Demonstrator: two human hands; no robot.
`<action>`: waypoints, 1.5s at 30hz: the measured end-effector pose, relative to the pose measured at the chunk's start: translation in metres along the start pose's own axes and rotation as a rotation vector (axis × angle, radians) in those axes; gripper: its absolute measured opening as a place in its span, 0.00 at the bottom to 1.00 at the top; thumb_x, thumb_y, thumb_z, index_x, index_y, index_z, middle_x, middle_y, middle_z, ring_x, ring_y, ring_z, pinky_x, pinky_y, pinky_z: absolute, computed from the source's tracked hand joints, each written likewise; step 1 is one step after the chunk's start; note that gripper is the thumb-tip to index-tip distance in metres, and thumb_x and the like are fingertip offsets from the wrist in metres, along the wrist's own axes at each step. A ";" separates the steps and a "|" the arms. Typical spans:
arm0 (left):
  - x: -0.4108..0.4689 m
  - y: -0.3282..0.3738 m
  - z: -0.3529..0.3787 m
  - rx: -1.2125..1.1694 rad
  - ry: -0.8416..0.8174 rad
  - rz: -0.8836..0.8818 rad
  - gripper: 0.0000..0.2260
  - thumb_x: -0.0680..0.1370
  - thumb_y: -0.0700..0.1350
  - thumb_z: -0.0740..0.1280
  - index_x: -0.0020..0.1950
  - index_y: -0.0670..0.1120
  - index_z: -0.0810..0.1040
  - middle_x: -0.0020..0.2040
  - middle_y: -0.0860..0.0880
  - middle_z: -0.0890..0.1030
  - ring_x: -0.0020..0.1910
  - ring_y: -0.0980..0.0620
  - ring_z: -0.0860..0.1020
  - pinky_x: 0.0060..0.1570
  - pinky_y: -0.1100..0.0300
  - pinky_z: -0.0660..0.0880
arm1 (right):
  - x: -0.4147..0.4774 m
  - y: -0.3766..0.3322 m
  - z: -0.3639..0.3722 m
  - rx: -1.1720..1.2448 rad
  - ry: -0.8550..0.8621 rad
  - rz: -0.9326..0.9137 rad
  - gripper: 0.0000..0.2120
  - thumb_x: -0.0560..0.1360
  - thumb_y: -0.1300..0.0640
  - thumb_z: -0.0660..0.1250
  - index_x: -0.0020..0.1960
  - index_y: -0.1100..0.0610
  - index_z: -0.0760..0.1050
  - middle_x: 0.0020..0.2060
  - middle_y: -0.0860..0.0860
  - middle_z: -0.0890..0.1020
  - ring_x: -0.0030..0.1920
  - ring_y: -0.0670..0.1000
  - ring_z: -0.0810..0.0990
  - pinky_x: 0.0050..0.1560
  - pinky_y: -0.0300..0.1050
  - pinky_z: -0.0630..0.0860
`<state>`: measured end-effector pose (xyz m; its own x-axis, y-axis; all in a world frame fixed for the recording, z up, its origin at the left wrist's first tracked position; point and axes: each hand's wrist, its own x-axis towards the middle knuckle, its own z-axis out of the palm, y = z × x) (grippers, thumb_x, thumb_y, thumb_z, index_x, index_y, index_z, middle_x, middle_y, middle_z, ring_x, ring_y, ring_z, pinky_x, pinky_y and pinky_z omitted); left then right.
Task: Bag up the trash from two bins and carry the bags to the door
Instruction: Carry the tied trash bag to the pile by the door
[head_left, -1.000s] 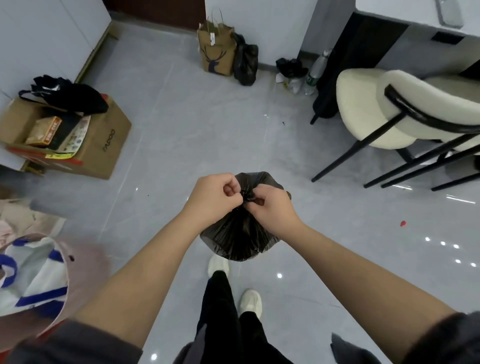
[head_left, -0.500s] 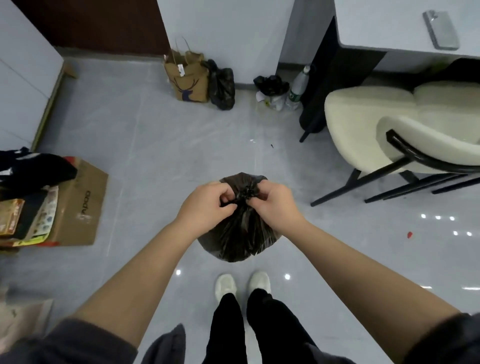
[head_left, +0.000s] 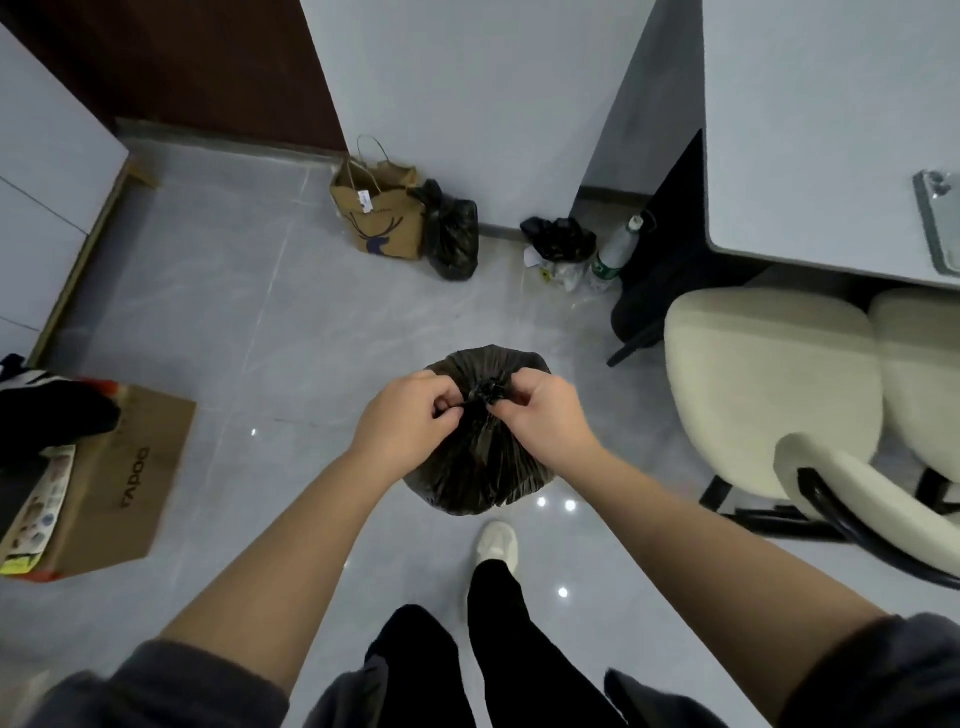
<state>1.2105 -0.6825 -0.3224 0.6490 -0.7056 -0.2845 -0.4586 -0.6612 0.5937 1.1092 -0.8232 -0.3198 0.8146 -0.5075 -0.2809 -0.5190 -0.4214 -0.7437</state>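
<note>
The black trash bag (head_left: 475, 467) hangs in front of the person, above the grey floor (head_left: 270, 322). The left hand (head_left: 408, 423) and the right hand (head_left: 543, 415) pinch the gathered neck at the knot (head_left: 488, 391), fingers curled. A second black bag (head_left: 452, 236) leans against a paper bag (head_left: 379, 218) near the wall.

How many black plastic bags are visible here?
3: the held bag, pinched by left hand and right hand; a second bag beside the paper bag; a third bag by the bottle. Others may be hidden.

Home dining corner: table (head_left: 805, 156), cream chairs (head_left: 769, 374)
</note>
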 end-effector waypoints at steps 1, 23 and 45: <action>0.014 0.003 -0.002 -0.006 0.010 -0.003 0.01 0.73 0.45 0.68 0.42 0.51 0.79 0.36 0.57 0.72 0.37 0.53 0.73 0.41 0.54 0.75 | 0.015 0.000 -0.006 -0.002 0.002 -0.006 0.07 0.70 0.60 0.70 0.35 0.61 0.75 0.34 0.53 0.79 0.38 0.52 0.77 0.42 0.47 0.73; 0.366 0.002 -0.031 -0.014 -0.185 -0.013 0.04 0.73 0.45 0.68 0.40 0.52 0.74 0.41 0.54 0.74 0.40 0.52 0.75 0.38 0.57 0.73 | 0.345 0.031 -0.079 -0.090 0.022 0.168 0.07 0.72 0.57 0.69 0.38 0.59 0.78 0.35 0.48 0.77 0.41 0.52 0.77 0.43 0.48 0.75; 0.606 -0.104 0.152 -0.049 -0.149 -0.186 0.05 0.76 0.43 0.66 0.45 0.42 0.78 0.48 0.45 0.79 0.47 0.46 0.76 0.46 0.56 0.72 | 0.609 0.216 -0.006 -0.497 -0.192 0.045 0.06 0.73 0.57 0.64 0.45 0.59 0.79 0.44 0.50 0.76 0.49 0.54 0.76 0.41 0.47 0.73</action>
<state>1.5592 -1.0797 -0.6711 0.6212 -0.6052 -0.4978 -0.3074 -0.7725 0.5556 1.4915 -1.2278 -0.6479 0.7970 -0.4066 -0.4466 -0.5771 -0.7309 -0.3644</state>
